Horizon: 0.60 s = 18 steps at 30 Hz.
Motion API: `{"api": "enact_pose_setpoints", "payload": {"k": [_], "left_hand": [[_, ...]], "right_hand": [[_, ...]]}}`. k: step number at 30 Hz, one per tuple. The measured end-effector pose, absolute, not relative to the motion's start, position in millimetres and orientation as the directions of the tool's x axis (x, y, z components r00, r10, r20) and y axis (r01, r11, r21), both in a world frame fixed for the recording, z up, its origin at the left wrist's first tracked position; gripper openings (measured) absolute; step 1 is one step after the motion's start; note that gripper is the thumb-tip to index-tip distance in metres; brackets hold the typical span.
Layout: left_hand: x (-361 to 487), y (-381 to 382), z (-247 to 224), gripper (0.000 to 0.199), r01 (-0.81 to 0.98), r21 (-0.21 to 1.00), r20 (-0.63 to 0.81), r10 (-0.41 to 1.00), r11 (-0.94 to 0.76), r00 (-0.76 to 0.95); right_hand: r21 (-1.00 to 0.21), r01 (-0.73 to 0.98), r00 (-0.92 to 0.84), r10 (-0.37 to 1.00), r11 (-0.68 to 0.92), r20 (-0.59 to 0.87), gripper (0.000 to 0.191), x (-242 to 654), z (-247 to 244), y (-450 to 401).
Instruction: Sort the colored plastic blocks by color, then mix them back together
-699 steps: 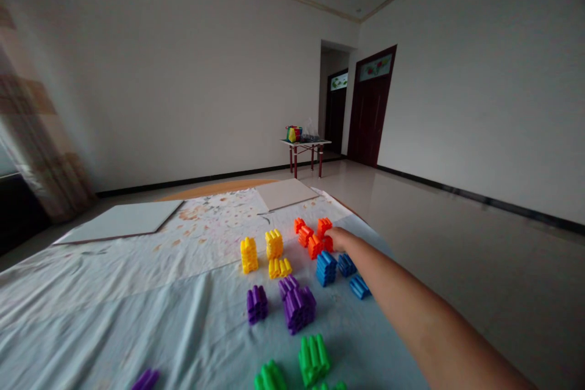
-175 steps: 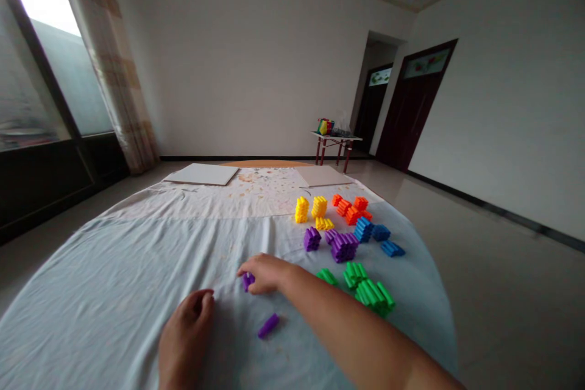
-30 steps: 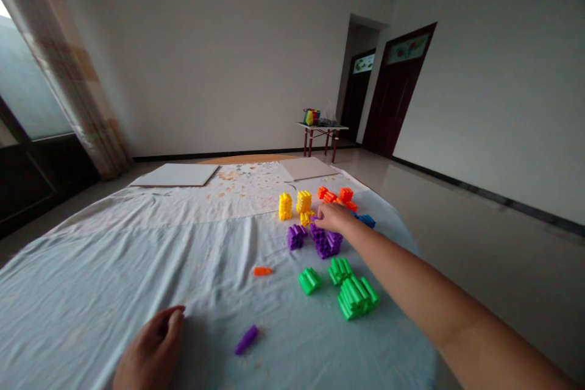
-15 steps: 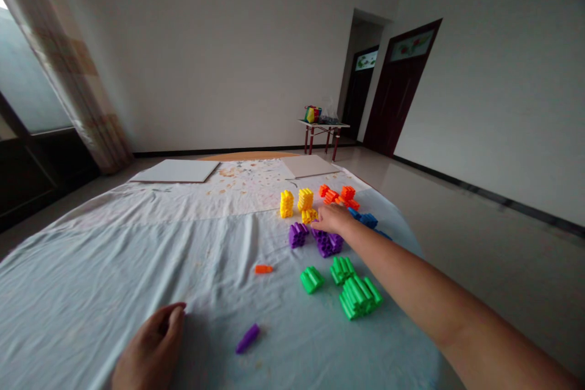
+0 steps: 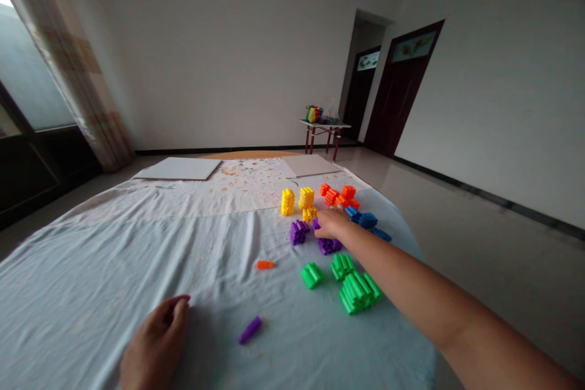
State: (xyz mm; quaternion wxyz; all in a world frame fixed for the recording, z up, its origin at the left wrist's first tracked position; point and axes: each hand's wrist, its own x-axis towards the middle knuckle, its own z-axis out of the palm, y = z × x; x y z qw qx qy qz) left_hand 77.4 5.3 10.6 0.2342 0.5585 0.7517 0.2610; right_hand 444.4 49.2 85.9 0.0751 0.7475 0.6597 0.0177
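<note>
- Since about six seconds ago, the right hand (image 5: 333, 222) has moved from the middle of the cloth (image 5: 219, 311) to the purple pile (image 5: 329, 247), far out on my right.
- From the head view, my only one, I see a purple bit (image 5: 315, 223) right at its fingertips. I cannot tell if the fingers pinch it or just touch it.
- That hand hides part of the purple pile. A small purple pile (image 5: 299, 232) sits just left of it.
- The left hand (image 5: 155, 341) is near me, loose and half curled, with nothing in it that I can see.
- A purple stick (image 5: 250, 330) lies to the right of the left hand, apart from it. An orange stick (image 5: 265, 264) lies farther out.
- Yellow bits (image 5: 287, 202) and orange bits (image 5: 331, 196) sit beyond the right hand. Blue bits (image 5: 368, 220) are to its right, and green bits (image 5: 359, 294) are nearer me.
- To do this well, I'd go slow, use just the fingertips, and keep the wrist high so the arm bumps no piles.
</note>
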Motion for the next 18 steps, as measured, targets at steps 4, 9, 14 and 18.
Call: {"api": "enact_pose_setpoints", "payload": {"k": [4, 9, 14, 18], "left_hand": [[79, 5, 13, 0.047, 0.723, 0.641, -0.079, 0.960, 0.255, -0.269], [79, 5, 13, 0.046, 0.729, 0.642, -0.055, 0.962, 0.239, -0.267], [78, 6, 11, 0.045, 0.719, 0.662, -0.023, 0.965, 0.211, -0.262], [75, 5, 8, 0.041, 0.704, 0.688, 0.020, 0.966, 0.174, -0.257]], "right_hand": [[0.154, 0.985, 0.092, 0.993, -0.081, -0.069, 0.037, 443, 89, 37], [0.160, 0.986, 0.057, 0.997, -0.049, -0.047, 0.038, 442, 90, 26], [0.150, 0.988, 0.040, 0.999, -0.036, -0.029, 0.036, 443, 87, 23], [0.138, 0.990, 0.025, 1.000, -0.024, -0.006, 0.035, 444, 86, 21]]}}
